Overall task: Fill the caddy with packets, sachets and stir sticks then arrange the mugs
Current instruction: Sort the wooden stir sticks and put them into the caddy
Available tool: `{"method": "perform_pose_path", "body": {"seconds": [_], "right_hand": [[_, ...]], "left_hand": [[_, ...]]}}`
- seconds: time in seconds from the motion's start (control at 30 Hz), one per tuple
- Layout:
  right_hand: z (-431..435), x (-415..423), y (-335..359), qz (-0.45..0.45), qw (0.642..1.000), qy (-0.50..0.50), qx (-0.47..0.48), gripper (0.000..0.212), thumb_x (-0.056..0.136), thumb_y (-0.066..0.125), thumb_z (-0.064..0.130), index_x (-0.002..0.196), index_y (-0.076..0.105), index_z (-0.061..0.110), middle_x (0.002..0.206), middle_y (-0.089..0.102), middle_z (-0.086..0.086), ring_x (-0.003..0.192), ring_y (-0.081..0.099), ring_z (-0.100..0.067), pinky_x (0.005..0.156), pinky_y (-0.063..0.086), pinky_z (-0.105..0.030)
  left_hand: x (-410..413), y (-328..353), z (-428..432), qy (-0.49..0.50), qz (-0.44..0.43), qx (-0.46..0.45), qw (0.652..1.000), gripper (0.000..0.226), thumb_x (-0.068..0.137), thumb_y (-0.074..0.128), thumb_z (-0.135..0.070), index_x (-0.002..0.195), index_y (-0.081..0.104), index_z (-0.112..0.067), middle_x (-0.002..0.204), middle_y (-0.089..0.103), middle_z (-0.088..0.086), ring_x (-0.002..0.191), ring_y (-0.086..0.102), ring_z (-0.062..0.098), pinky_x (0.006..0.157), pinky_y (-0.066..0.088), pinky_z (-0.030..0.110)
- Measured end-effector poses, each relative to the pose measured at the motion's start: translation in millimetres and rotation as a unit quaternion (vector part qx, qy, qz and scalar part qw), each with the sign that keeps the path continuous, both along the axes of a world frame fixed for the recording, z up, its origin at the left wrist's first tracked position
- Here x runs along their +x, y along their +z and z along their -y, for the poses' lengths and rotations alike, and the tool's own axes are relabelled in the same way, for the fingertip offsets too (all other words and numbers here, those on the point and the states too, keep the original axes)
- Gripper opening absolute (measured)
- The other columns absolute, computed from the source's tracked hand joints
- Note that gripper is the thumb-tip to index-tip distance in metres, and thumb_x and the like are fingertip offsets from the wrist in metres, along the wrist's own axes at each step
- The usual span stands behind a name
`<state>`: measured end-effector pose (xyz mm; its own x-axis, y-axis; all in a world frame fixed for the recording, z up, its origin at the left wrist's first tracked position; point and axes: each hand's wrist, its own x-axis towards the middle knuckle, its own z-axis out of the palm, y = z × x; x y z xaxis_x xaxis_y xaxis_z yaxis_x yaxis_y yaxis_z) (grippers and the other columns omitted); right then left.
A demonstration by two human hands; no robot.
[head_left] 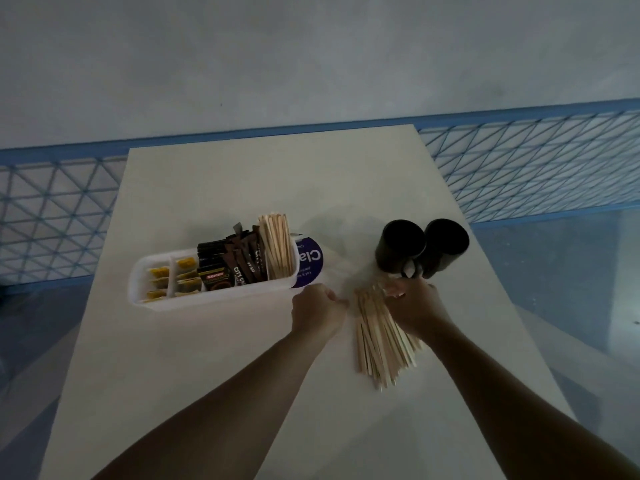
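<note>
Sitting left of centre on the white table (214, 358), the caddy (207, 299) holds yellow sachets (185, 271) in its two left compartments, dark packets (228, 268) standing in the middle one, and a bundle of sticks (277, 244) upright in the right end. A purple-and-white labelled thing (311, 261) lies just behind the caddy's right end, partly hidden by it. Two black mugs (403, 244) stand touching each other near the table's right edge, well apart from the caddy. Between caddy and mugs, nearer the person, a pile of loose sticks (381, 344) lies fanned on the tabletop. The left hand (317, 310) sits just beside the caddy's right end, curled into a fist with its back to the camera; nothing shows in it. The right hand (414, 304) lies over the far end of the loose sticks, just below the mugs, fingers bent down onto the pile; whether they actually grip any sticks I cannot tell. Both bare forearms reach in from the bottom edge. A blue mesh railing (536, 168) runs behind the table, in front of a grey wall.
</note>
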<state>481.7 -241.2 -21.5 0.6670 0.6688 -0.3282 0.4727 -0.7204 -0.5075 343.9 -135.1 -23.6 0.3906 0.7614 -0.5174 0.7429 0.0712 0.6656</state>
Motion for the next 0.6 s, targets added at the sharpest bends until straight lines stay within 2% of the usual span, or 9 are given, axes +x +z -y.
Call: {"method": "perform_pose_path", "body": {"seconds": [0.07, 0.13, 0.27, 0.33, 0.43, 0.53, 0.6], "right_hand": [[7, 4, -5, -0.008, 1.0, -0.02, -0.004, 0.027, 0.092, 0.059, 0.013, 0.116, 0.07, 0.014, 0.117, 0.07, -0.007, 0.105, 0.066, -0.024, 0.081, 0.051, -0.028], [10, 6, -9, -0.011, 0.999, -0.03, 0.002, 0.032, 0.09, 0.062, 0.013, 0.121, 0.068, 0.014, 0.121, 0.068, -0.007, 0.108, 0.064, -0.025, 0.087, 0.052, -0.032], [14, 11, -18, -0.01, 0.999, -0.035, -0.005, 0.047, 0.087, 0.065, 0.016, 0.134, 0.059, 0.017, 0.131, 0.057, -0.01, 0.116, 0.057, -0.027, 0.095, 0.051, -0.037], [14, 10, -21, 0.014, 0.999, -0.025, -0.015, 0.045, 0.088, 0.064, 0.018, 0.132, 0.058, 0.018, 0.131, 0.053, -0.01, 0.116, 0.054, -0.027, 0.09, 0.049, -0.033], [14, 10, -27, 0.034, 0.999, -0.008, -0.03, 0.033, 0.088, 0.063, 0.021, 0.12, 0.062, 0.016, 0.124, 0.056, -0.01, 0.11, 0.054, -0.027, 0.081, 0.044, -0.03], [13, 11, -30, 0.017, 0.999, -0.014, -0.028, 0.026, 0.087, 0.064, 0.025, 0.111, 0.065, 0.015, 0.111, 0.061, -0.008, 0.097, 0.058, -0.024, 0.073, 0.043, -0.029], [12, 12, -31, 0.017, 0.999, -0.013, -0.025, 0.019, 0.085, 0.063, 0.02, 0.102, 0.067, 0.014, 0.099, 0.066, -0.006, 0.086, 0.06, -0.023, 0.063, 0.041, -0.026]], "left_hand": [[5, -3, 7, -0.021, -0.025, -0.028, 0.999, 0.027, 0.086, 0.071, -0.03, 0.105, 0.066, -0.011, 0.098, 0.067, 0.004, 0.088, 0.064, 0.019, 0.076, 0.053, 0.03], [10, -5, 15, -0.046, -0.046, -0.041, 0.997, 0.028, 0.088, 0.069, -0.031, 0.106, 0.064, -0.011, 0.1, 0.065, 0.004, 0.086, 0.061, 0.017, 0.076, 0.052, 0.029], [19, -10, 28, -0.075, -0.076, -0.051, 0.993, 0.037, 0.089, 0.069, -0.034, 0.115, 0.058, -0.01, 0.112, 0.065, 0.006, 0.092, 0.061, 0.018, 0.08, 0.052, 0.027], [22, -11, 34, -0.078, -0.082, -0.053, 0.992, 0.041, 0.086, 0.071, -0.037, 0.113, 0.057, -0.01, 0.113, 0.066, 0.007, 0.089, 0.061, 0.018, 0.077, 0.051, 0.027], [26, -14, 44, -0.064, -0.097, -0.047, 0.992, 0.058, 0.077, 0.079, -0.043, 0.119, 0.056, -0.01, 0.115, 0.066, 0.007, 0.099, 0.066, 0.023, 0.07, 0.049, 0.027], [28, -15, 50, -0.057, -0.113, -0.018, 0.992, 0.064, 0.072, 0.081, -0.046, 0.12, 0.057, -0.01, 0.114, 0.067, 0.006, 0.1, 0.067, 0.023, 0.07, 0.049, 0.027], [28, -15, 53, -0.053, -0.115, -0.005, 0.992, 0.064, 0.072, 0.081, -0.045, 0.12, 0.056, -0.01, 0.114, 0.066, 0.006, 0.101, 0.066, 0.024, 0.073, 0.05, 0.029]]}}
